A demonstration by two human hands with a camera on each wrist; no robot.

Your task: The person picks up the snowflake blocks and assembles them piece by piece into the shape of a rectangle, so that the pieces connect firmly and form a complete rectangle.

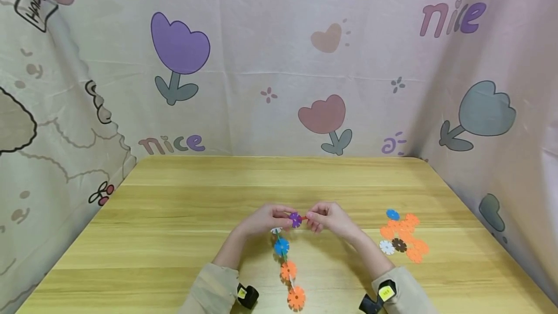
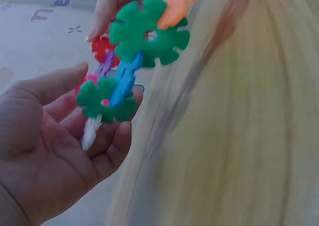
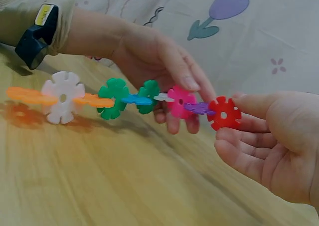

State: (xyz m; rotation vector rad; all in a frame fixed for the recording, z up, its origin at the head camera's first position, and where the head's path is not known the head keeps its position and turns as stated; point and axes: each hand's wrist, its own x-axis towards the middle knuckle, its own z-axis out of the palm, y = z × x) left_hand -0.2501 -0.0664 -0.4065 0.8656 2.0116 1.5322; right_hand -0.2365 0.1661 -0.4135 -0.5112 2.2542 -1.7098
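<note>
Pale cloth (image 1: 261,13) is hung behind the wooden table (image 1: 174,256), perhaps to hide the room. Over the table, a chain of flower discs (image 1: 281,246) is held up by one end. Loose discs (image 1: 405,227) are kept to the right, likely so they can be reached easily. By the left hand (image 1: 265,219), the pink disc (image 3: 175,102) is pinched, maybe to stop wobbling. By the right hand (image 1: 331,218), the red disc (image 3: 230,117) at the tip is pinched too, maybe so the purple disc (image 1: 295,217) is kept straight.
</note>
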